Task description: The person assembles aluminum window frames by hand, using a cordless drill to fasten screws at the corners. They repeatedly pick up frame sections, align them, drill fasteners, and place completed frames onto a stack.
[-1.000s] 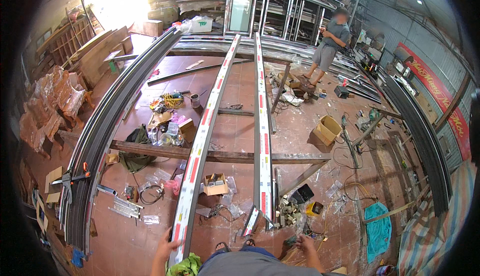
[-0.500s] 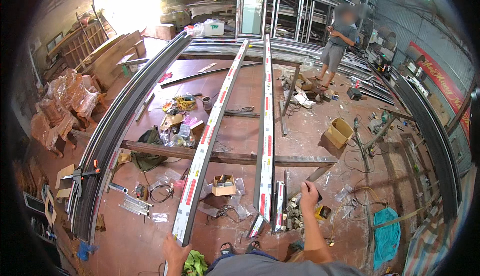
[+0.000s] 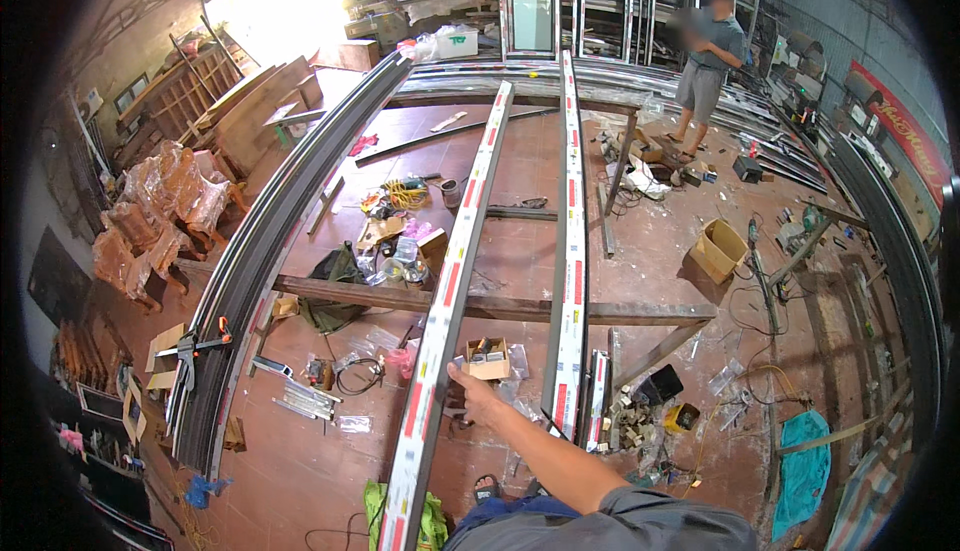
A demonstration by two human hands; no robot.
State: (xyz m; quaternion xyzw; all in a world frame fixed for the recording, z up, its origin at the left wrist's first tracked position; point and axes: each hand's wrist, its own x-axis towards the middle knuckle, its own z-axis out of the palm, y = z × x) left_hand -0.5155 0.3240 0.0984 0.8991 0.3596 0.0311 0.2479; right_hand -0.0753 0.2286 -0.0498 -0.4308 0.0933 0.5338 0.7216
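My right hand [image 3: 475, 396] reaches across to a long profile [image 3: 450, 291] wrapped in white film with red labels. Its thumb lies at the profile's right edge, and the fingers curl beneath, partly hidden. My left hand is out of sight. To the right runs a second long profile [image 3: 573, 251] in the same film. Both lie across a brown crossbeam [image 3: 640, 312] and slant away from me. A short filmed piece [image 3: 597, 401] stands beside the second profile's near end. Under my right hand's area, an open cardboard box [image 3: 515, 361] with small items sits on the floor.
A stack of dark profiles [image 3: 265, 221] with a clamp [image 3: 190, 351] fills the left side. Another person [image 3: 715, 46] stands at the far right. An empty-looking carton [image 3: 720, 249], a teal cloth [image 3: 803, 471], cables and scattered scraps lie on the right-hand floor.
My right hand has moved left from beside the second profile to the first one. My left hand, earlier at the first profile's near end, has left view. The view has shifted.
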